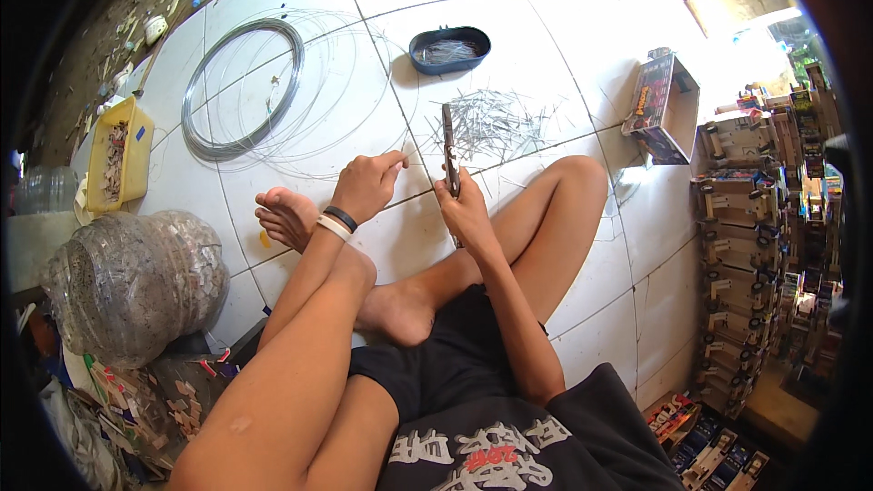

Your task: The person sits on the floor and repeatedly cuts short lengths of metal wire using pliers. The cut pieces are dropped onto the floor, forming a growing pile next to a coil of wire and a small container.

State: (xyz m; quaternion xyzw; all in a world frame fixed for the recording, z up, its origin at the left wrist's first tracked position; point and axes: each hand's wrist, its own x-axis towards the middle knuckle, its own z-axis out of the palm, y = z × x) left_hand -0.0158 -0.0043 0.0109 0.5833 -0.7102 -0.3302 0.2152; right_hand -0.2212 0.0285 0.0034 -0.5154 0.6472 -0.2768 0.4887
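My right hand point(466, 209) is wrapped round a pair of dark pliers point(449, 141), whose jaws point away from me. To its left, my left hand point(368, 184) is closed in a pinch, fingertips on a thin wire that is hard to make out. Thin loops of this wire spread from a silver wire coil point(296, 59) lying on the tiles at the far left. Just beyond the pliers lies a loose pile of short cut wire pieces point(496, 123). Behind that pile stands a dark blue oval tub point(438, 67) with more wire pieces inside.
A yellow bin point(138, 150) of small scraps stands at the left, near a big plastic-wrapped bundle point(136, 282). An open printed box point(657, 127) sits at the right on the white tiled floor point(582, 336). Stacked small wooden toy vehicles point(741, 282) line the right edge.
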